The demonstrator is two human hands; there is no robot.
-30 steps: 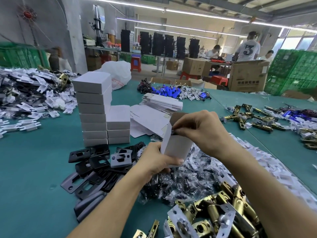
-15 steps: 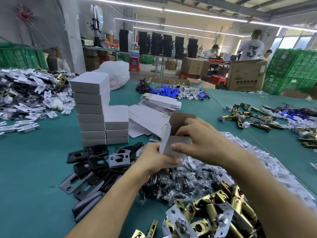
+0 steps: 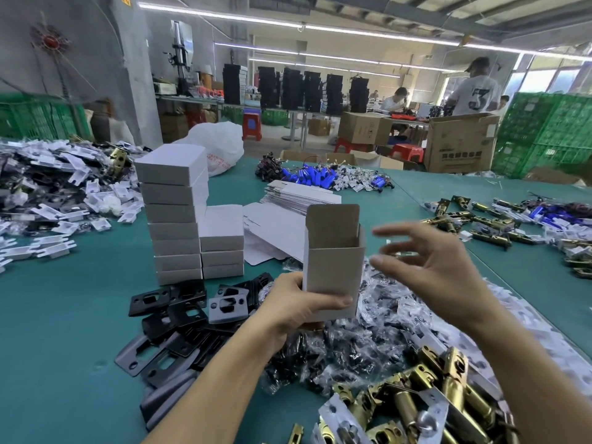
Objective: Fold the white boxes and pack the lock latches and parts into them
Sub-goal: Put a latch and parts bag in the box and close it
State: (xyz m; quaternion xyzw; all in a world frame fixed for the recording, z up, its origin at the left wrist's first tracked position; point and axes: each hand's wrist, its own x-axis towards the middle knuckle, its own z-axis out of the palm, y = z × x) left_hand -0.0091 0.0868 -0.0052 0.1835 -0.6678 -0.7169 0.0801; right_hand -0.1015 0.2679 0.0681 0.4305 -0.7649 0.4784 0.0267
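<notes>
Head view: the left hand (image 3: 301, 310) grips the lower part of an upright white box (image 3: 333, 267); its top flap is raised and no contents are visible. The right hand (image 3: 448, 270) hovers just beside it, fingers spread, holding nothing. Stacks of closed boxes (image 3: 174, 216) stand behind, and flat box blanks (image 3: 301, 195) await folding. Brass lock latches (image 3: 416, 408), black strike plates (image 3: 179, 315) and bagged parts (image 3: 352, 350) lie loose, so most packing appears outstanding. Surface: green table (image 3: 48, 331). Room: workshop with green crates (image 3: 551, 133) and cardboard cartons (image 3: 461, 145).

Left grip (image 3: 288, 310) lower centre, right grip (image 3: 443, 267) right of centre: both bare, short plain nails. I see bare forearms running to the bottom edge, uncovered all the way.
</notes>
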